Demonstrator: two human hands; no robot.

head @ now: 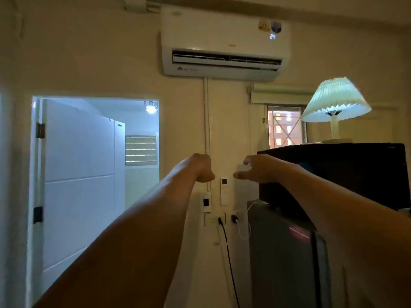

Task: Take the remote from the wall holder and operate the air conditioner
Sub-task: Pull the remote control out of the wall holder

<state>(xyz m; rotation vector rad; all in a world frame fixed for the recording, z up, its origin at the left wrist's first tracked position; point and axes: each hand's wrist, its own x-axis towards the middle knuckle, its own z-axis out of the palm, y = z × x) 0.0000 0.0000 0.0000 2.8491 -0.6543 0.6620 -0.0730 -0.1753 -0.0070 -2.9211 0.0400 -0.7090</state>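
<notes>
A white remote (224, 191) with a small dark screen hangs upright in its holder on the cream wall, below the white air conditioner (225, 44) whose louvre stands open. My left hand (201, 168) is curled into a loose fist just up and left of the remote, holding nothing. To the remote's upper right my right hand (255, 171) hovers with thumb and fingers spread, not touching it. Both arms are stretched out toward the wall.
A white wall device (205, 202) sits left of the remote. Sockets (216, 220) with black and white cables are below. A dark cabinet (347, 174) bearing a lit lamp (335, 101) stands right, a grey appliance (287, 256) beneath. An open doorway (95, 165) lies left.
</notes>
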